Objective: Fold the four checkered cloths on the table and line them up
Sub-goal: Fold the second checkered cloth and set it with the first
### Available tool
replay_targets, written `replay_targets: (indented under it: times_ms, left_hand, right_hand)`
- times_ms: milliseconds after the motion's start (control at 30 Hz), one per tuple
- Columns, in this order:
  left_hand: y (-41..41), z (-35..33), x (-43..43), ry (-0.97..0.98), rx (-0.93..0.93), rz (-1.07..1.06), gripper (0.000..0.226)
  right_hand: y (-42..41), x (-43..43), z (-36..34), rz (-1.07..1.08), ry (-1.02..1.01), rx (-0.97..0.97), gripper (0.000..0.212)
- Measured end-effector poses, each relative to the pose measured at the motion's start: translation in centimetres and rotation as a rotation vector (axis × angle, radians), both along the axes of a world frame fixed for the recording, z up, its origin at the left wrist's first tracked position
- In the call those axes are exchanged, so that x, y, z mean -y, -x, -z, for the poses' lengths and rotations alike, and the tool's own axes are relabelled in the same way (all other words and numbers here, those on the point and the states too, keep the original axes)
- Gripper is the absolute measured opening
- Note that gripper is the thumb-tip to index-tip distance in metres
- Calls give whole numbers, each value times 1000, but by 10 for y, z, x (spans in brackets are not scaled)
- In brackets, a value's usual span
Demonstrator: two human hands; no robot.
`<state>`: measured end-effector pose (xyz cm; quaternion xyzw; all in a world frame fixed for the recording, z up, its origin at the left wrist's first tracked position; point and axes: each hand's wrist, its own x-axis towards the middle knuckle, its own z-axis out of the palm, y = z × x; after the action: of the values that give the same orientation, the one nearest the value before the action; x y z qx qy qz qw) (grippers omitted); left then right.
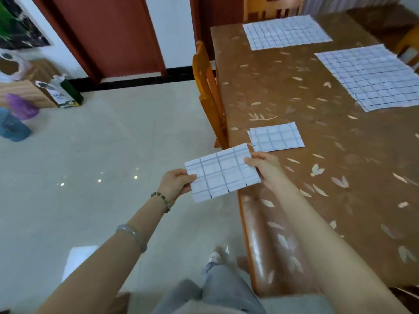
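Observation:
I hold a folded white cloth with blue checks (222,172) in the air, just off the table's left edge. My left hand (175,183) pinches its left end and my right hand (264,165) pinches its right end. A second folded checkered cloth (276,137) lies on the brown table (317,177) close to that edge, just beyond my right hand. Two unfolded checkered cloths lie flat farther away: one at the right (371,77), one at the far end (285,32).
A wooden chair (208,91) stands against the table's left side, and another chair (272,7) is at the far end. Bags and boxes (34,96) sit on the tiled floor at the left. My legs are below, beside the table corner.

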<state>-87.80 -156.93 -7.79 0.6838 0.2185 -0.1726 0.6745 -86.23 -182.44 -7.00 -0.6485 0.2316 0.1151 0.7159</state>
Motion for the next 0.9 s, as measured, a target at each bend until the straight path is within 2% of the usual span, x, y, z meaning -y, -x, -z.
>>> replay_targets:
  times_ms: [67,200,433,633,900]
  left_hand:
    - [-25,-1,11,-12,-19,69,6]
    - [-65,-2,42,7,-59,218,7]
    - [-112,5,103,33,-149,653,14]
    - [-146,24,137,53,-276,954,26]
    - [-167,41,158,7,-413,1137,34]
  right_hand:
    - [-10,12,-2,64,1,-23,13]
    - [-14,42,-4,190,40,-69,30]
    - [8,84,-4,445,111,-83,21]
    - [8,97,6,644,284,-175,16]
    - [11,93,11,776,397,-227,12]
